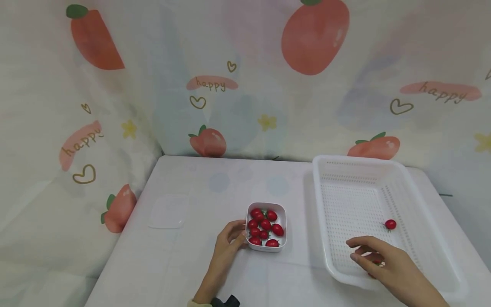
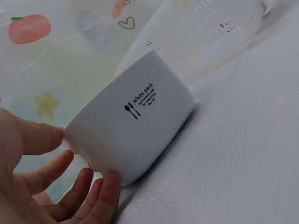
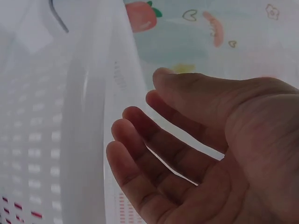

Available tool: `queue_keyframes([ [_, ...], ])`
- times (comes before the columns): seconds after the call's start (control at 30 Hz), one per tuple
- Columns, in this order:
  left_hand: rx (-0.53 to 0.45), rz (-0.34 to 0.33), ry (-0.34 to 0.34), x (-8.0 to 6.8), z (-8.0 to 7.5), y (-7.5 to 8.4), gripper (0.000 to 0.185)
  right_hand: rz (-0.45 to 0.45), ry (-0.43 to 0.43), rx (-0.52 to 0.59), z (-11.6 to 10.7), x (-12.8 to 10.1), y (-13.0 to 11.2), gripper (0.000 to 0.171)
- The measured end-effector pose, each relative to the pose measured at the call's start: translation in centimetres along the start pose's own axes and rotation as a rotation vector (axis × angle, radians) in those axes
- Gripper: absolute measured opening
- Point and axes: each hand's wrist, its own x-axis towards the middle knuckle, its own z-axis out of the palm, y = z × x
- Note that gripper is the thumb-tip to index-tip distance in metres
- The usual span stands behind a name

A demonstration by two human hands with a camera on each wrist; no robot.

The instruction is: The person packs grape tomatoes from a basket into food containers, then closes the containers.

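A small white container (image 1: 282,245) holds several cherry tomatoes (image 1: 265,224). Fingertips of my left hand (image 1: 228,243) rest against its left side; the left wrist view has the thumb at the upper edge and other fingers (image 2: 110,186) at the lower corner of the printed wall (image 2: 145,135). Over the near part of a large white perforated basket (image 1: 321,213) hovers my right hand (image 1: 391,264), its fingers loosely bent. Nothing lies between those fingers (image 3: 124,163) in the right wrist view. One cherry tomato (image 1: 390,224) sits farther back in the basket; another, partly hidden, shows behind the right hand.
A clear plastic lid (image 1: 166,212) lies on the white-covered table (image 1: 207,187) at the left. Behind the table hangs a fruit-patterned cloth (image 1: 245,115), also along the left side. The basket's raised rim (image 1: 360,158) stands at the right.
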Motion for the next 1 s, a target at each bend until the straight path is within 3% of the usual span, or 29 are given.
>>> queue_keyframes([
  [0.1, 0.004, 0.0, -0.003, 0.0, 0.0, 0.0, 0.038, 0.002, -0.061, -0.037, -0.7, -0.2, 1.9, 0.023],
  [0.3, 0.003, 0.001, -0.01, 0.0, 0.0, -0.2, 0.039, -0.048, -0.104, -0.073, -2.0, -0.5, 4.8, 0.02],
  [0.53, 0.01, 0.006, -0.007, 0.0, 0.0, -0.1, 0.038, 0.052, -0.254, -0.151, -3.1, 0.5, 6.4, 0.022],
  [0.7, 0.017, 0.004, -0.007, 0.1, 0.0, -0.1, 0.038, 0.073, -0.33, -0.118, -3.2, 0.9, 7.3, 0.027],
  [1.0, 0.024, 0.003, -0.002, 0.0, 0.0, -0.1, 0.039, 0.245, -0.449, -0.086, -2.9, 1.7, 7.2, 0.039],
])
